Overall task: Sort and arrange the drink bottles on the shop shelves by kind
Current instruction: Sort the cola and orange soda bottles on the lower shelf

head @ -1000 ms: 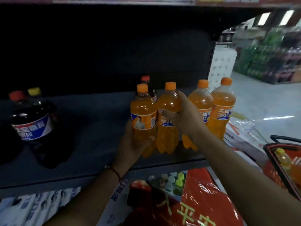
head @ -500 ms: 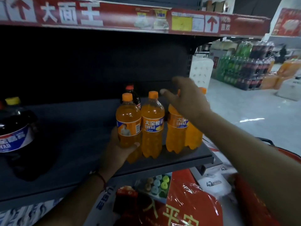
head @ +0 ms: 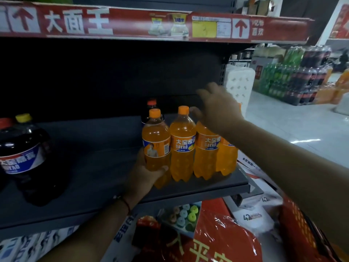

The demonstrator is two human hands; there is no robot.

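Note:
Several orange soda bottles with orange caps stand in a row at the right end of the dark shelf [head: 98,167]. My left hand [head: 145,173] grips the lower part of the leftmost orange bottle [head: 155,140]. The second orange bottle [head: 182,146] stands beside it. My right hand [head: 217,108] hovers with fingers spread over the tops of the third orange bottle [head: 205,148] and the partly hidden fourth one [head: 226,157]. A dark cola bottle with a red cap [head: 152,104] stands behind the row. At the shelf's left stand large dark cola bottles [head: 24,154].
An upper shelf with a red price strip [head: 132,23] runs overhead. Below the shelf lie red plastic-wrapped packs [head: 217,235]. A red basket [head: 302,229] sits at lower right. Stacked drink packs [head: 298,76] stand across the aisle on the pale floor.
My right hand let go of the second orange bottle, rose and moved right over the other bottle tops. My left hand kept hold of the leftmost bottle. The view tilted upward.

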